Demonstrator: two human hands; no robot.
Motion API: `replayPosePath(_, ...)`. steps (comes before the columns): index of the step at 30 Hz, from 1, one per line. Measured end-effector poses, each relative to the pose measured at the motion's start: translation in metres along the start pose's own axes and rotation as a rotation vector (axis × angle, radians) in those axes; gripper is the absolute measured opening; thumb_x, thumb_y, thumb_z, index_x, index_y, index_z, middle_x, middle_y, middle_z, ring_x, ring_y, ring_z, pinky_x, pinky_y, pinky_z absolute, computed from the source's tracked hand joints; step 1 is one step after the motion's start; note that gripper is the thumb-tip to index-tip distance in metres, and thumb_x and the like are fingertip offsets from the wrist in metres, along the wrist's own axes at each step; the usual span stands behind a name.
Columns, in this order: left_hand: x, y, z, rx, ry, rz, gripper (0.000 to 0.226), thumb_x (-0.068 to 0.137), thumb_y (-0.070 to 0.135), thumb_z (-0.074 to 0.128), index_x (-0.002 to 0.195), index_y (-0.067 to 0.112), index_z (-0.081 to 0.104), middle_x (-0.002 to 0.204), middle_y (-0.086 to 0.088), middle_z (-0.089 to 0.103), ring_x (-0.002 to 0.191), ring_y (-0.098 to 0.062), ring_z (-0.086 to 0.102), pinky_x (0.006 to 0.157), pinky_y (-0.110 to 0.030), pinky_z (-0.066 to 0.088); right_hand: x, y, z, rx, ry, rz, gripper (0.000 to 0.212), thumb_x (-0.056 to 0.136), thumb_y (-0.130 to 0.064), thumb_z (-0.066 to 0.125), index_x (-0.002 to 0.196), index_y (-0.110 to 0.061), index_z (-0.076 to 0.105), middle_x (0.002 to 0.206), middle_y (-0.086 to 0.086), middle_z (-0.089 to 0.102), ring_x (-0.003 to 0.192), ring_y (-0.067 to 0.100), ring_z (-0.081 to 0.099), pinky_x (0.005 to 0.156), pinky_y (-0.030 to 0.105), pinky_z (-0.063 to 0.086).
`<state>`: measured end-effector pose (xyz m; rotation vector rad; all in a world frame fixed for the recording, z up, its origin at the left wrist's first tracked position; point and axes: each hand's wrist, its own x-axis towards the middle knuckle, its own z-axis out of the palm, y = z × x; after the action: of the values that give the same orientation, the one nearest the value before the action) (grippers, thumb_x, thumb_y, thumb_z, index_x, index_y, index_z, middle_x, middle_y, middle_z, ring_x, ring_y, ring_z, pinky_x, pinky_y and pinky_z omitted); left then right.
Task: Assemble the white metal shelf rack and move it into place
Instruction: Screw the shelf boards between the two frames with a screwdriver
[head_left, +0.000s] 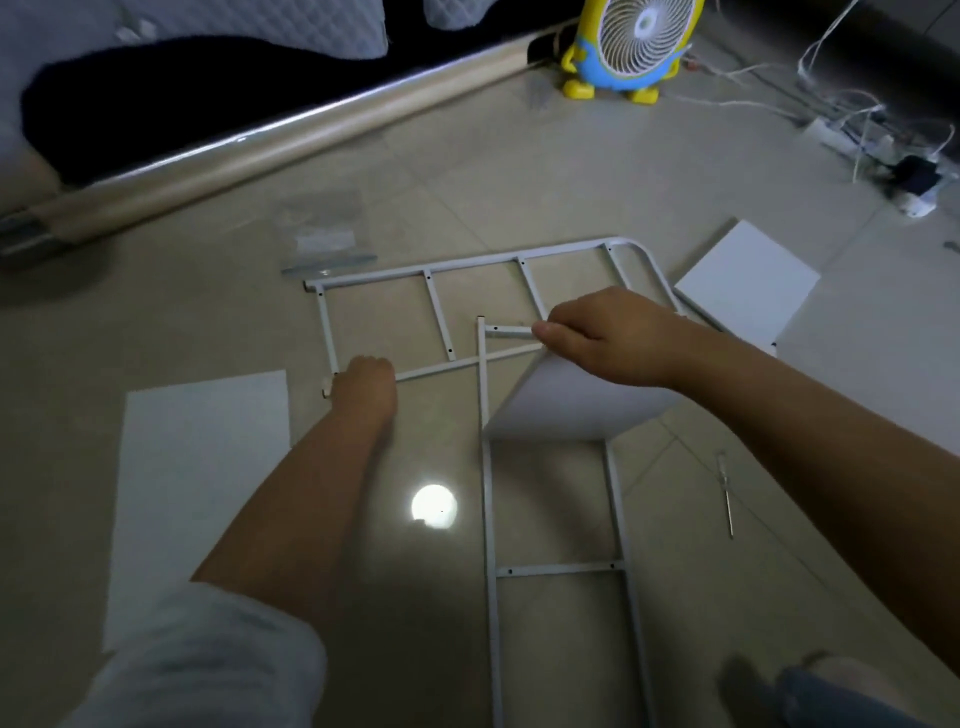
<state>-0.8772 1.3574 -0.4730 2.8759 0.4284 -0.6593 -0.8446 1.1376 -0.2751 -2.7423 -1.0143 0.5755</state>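
1. Nearest, a pale sleeve covers the person's left upper arm, and a knee in jeans shows at the lower right.
2. On the tiled floor a white panel lies flat to the left, and a thin screwdriver lies to the right.
3. Between them a white ladder-like side frame runs toward the hands, with a white shelf board tilted up against it.
4. The right hand has its grip pinched on the top crossbar of that frame, just above the board.
5. The left hand is curled over the near rail of a second side frame lying flat; it seems closed round the tube, though the fingers are hidden.
6. Beyond lie a clear plastic bag and another white board.
7. Farthest off stand a yellow fan, a bed edge and tangled cables.
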Motion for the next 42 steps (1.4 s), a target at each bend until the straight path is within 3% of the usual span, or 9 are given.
replayPosePath(5, 0.019, -0.009, 0.026, 0.07, 0.002, 0.046, 0.031, 0.089, 0.003, 0.042, 0.119, 0.002, 0.049, 0.121, -0.015, 0.052, 0.114, -0.031, 0.05, 0.099, -0.042, 0.036, 0.005, -0.006, 0.011, -0.031, 0.05, 0.078, 0.047, 0.097, -0.035, 0.032, 0.068, -0.005, 0.053, 0.062, 0.01, 0.05, 0.054, 0.015, 0.039, 0.058, 0.031, 0.032)
replayPosePath(8, 0.026, -0.018, 0.043, 0.064, 0.244, 0.198, 0.023, 0.075, -0.007, 0.041, 0.082, -0.006, 0.063, 0.083, -0.021, 0.06, 0.078, -0.033, 0.062, 0.069, -0.04, 0.051, 0.0, -0.005, 0.014, -0.063, 0.078, 0.078, 0.05, 0.095, -0.042, 0.029, 0.064, -0.009, 0.051, 0.059, 0.005, 0.047, 0.056, 0.018, 0.042, 0.057, 0.033, 0.033)
replayPosePath(12, 0.039, -0.036, 0.053, 0.118, 0.258, 0.313, 0.024, 0.054, 0.002, 0.031, 0.046, 0.004, 0.053, 0.047, -0.013, 0.048, 0.039, -0.022, 0.051, 0.041, -0.019, 0.04, -0.005, -0.009, 0.016, -0.078, 0.132, 0.078, 0.047, 0.081, -0.046, 0.02, 0.062, -0.015, 0.05, 0.058, 0.001, 0.048, 0.056, 0.014, 0.044, 0.054, 0.029, 0.031)
replayPosePath(16, 0.033, -0.039, 0.055, 0.193, 0.272, 0.371, 0.028, 0.057, 0.005, 0.028, 0.047, 0.005, 0.054, 0.047, -0.012, 0.048, 0.038, -0.023, 0.048, 0.041, -0.021, 0.041, -0.009, -0.01, 0.018, -0.078, 0.142, 0.065, 0.045, 0.08, -0.045, 0.019, 0.064, -0.015, 0.049, 0.054, -0.003, 0.044, 0.053, 0.01, 0.041, 0.048, 0.025, 0.026)
replayPosePath(21, 0.015, -0.038, 0.04, 0.298, 0.214, 0.254, 0.02, 0.083, 0.005, 0.045, 0.1, 0.003, 0.057, 0.096, -0.018, 0.064, 0.094, -0.03, 0.055, 0.09, -0.035, 0.034, -0.012, -0.003, 0.011, -0.062, 0.169, 0.057, 0.051, 0.08, -0.042, 0.02, 0.066, -0.006, 0.052, 0.057, 0.006, 0.046, 0.056, 0.021, 0.043, 0.052, 0.029, 0.029)
replayPosePath(26, -0.001, -0.055, 0.006, 0.418, 0.249, 0.247, 0.016, 0.088, 0.022, 0.048, 0.1, 0.013, 0.054, 0.094, -0.008, 0.067, 0.094, -0.027, 0.057, 0.096, -0.034, 0.029, -0.026, 0.016, -0.004, -0.027, 0.266, 0.03, 0.05, 0.078, -0.049, 0.019, 0.05, -0.012, 0.038, 0.046, 0.004, 0.037, 0.047, 0.019, 0.035, 0.048, 0.028, 0.024)
replayPosePath(31, -0.016, -0.081, -0.035, 0.43, 0.298, 0.209, 0.017, 0.094, 0.024, 0.051, 0.091, 0.008, 0.055, 0.078, -0.014, 0.069, 0.076, -0.028, 0.064, 0.085, -0.034, 0.038, -0.046, 0.049, 0.001, -0.133, 0.626, -0.053, 0.052, 0.088, -0.03, 0.031, 0.053, -0.002, 0.057, 0.046, 0.014, 0.055, 0.041, 0.028, 0.05, 0.045, 0.028, 0.042)
replayPosePath(34, -0.031, -0.08, -0.045, 0.299, 0.497, 0.238, 0.031, 0.065, 0.006, 0.082, 0.06, 0.002, 0.052, 0.038, -0.017, 0.052, 0.034, -0.027, 0.054, 0.063, -0.037, 0.049, -0.049, 0.062, 0.003, -0.19, 0.746, -0.066, 0.045, 0.087, -0.024, 0.036, 0.048, -0.006, 0.05, 0.041, 0.011, 0.049, 0.035, 0.023, 0.044, 0.042, 0.024, 0.035)
replayPosePath(42, -0.067, -0.025, -0.067, -0.089, 0.689, -0.009, 0.03, 0.072, 0.002, 0.076, 0.056, -0.004, 0.052, 0.034, -0.021, 0.047, 0.026, -0.029, 0.049, 0.043, -0.035, 0.048, -0.034, 0.05, 0.027, -0.205, 0.536, -0.03, 0.046, 0.085, -0.05, 0.025, 0.055, -0.018, 0.039, 0.057, 0.014, 0.059, 0.055, 0.031, 0.058, 0.05, 0.026, 0.025)
